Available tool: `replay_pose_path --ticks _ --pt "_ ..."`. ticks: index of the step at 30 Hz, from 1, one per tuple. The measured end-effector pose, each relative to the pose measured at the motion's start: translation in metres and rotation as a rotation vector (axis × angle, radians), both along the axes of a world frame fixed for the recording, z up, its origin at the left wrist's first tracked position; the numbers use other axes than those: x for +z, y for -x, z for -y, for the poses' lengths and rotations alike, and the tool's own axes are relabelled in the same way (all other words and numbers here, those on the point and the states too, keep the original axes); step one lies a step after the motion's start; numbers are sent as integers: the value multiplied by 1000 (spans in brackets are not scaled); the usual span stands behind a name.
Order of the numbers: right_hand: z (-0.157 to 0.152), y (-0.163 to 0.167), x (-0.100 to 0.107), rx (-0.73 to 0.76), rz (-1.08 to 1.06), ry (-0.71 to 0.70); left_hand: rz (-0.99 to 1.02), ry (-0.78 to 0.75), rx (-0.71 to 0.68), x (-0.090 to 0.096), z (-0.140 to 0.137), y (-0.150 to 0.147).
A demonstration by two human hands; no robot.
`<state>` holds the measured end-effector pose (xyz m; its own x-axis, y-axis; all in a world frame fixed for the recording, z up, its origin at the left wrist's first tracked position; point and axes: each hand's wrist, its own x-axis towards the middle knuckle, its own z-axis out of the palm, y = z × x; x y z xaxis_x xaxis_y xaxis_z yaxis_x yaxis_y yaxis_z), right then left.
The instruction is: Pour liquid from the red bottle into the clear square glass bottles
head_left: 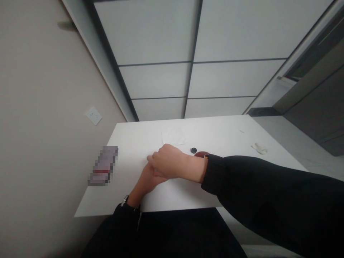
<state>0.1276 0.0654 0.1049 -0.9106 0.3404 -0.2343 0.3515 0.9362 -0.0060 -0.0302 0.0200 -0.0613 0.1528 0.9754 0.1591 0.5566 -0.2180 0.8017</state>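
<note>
Over the white table [129, 186], my two hands meet in front of me. My right hand [169, 161] lies over my left hand [149, 179], its fingers curled inward. Most of the left fingers are covered by the right hand, and the hand looks closed. Whatever is between the hands, if anything, is hidden from this angle. A small dark round piece [194, 150] lies just beyond my right wrist. Beside it a reddish-brown rounded thing [201, 154] is partly covered by my right forearm and sleeve.
A blurred-out pinkish rectangular item [104, 166] lies at the table's left edge. Toward the back is a thin clear sheet or bag [174, 136]. A crumpled whitish scrap [260, 148] lies on the right. Wall and white panelled doors [158, 82] border the table.
</note>
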Motion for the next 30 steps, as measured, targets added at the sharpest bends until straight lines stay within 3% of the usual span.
replay_pose_path --ticks 4,9,14,18,22,27,30 --pt "3 2 0 45 -7 38 -2 -2 11 1 0 -1" --pt "0 2 4 -91 10 16 37 9 29 5 0 -2" --pt "-7 0 6 -21 30 37 58 24 68 5 2 -4" --pt "-8 -2 4 -101 31 -3 74 33 84 4 3 -5" --pt "-9 -3 4 -27 24 27 76 32 88 6 4 -5" --pt "-10 -3 4 -57 21 11 90 21 82 9 4 -6" --pt "-11 -6 1 23 10 35 86 14 66 9 3 -6"
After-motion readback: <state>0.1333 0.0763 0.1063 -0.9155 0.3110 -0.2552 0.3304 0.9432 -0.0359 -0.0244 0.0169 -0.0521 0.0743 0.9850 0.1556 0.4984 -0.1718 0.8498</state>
